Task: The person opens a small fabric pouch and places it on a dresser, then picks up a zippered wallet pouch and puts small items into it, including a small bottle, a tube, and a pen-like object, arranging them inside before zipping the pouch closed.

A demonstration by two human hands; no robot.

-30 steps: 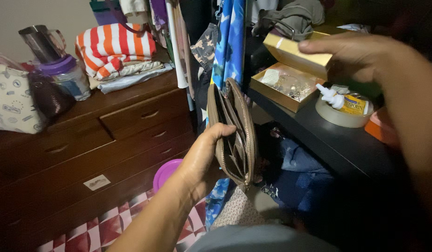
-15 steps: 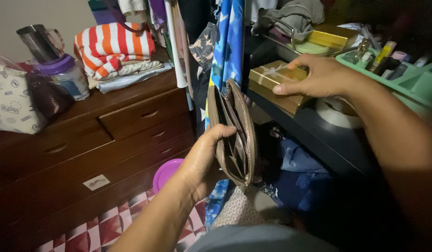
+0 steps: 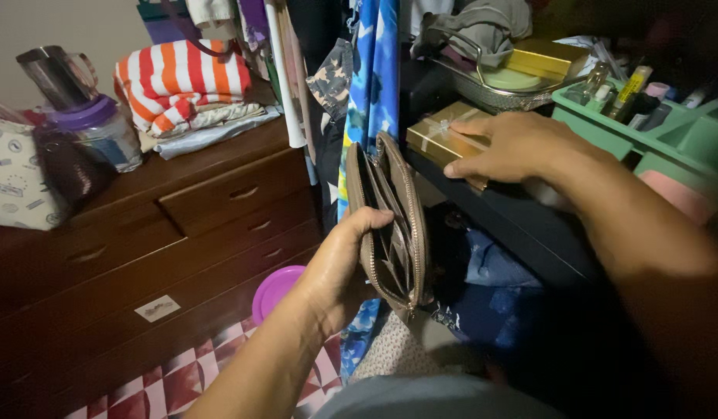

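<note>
Left hand: the left hand (image 3: 339, 268) is wrapped around a brown zip-around wallet (image 3: 390, 221), thumb hooked over one edge, fingers hidden behind it; the wallet is held upright and gaping open, its card slots seen inside.
Wallet position: it is held in the air, lower left of the gold gift box (image 3: 444, 136) and in front of the hanging blue patterned cloth (image 3: 374, 85).
Right hand: the right hand (image 3: 514, 147) is laid flat on the gold gift box, fingers stretched together over the lid, thumb along the near side; nothing is pinched.
Gold gift box: it is closed, tied with a pale ribbon, and set on the black shelf (image 3: 529, 233), at its front edge.
Right of the box: a green plastic organiser tray (image 3: 653, 140) with small bottles and tubes is set on the same shelf.
Behind the box: a metal basket (image 3: 491, 89) holding a pale round lid and a yellow box is seen, with grey cloth above it.
Left of the box: a dark wooden chest of drawers (image 3: 157, 225) is seen, topped with folded orange-and-white striped cloth (image 3: 180, 81), a purple-lidded jar (image 3: 103, 132) and a printed tote bag (image 3: 13, 178).
Below the box: dark blue clothes (image 3: 491, 295) are heaped under the shelf; a purple bowl (image 3: 275, 291) is seen on the red-and-white patterned floor (image 3: 173, 380).
</note>
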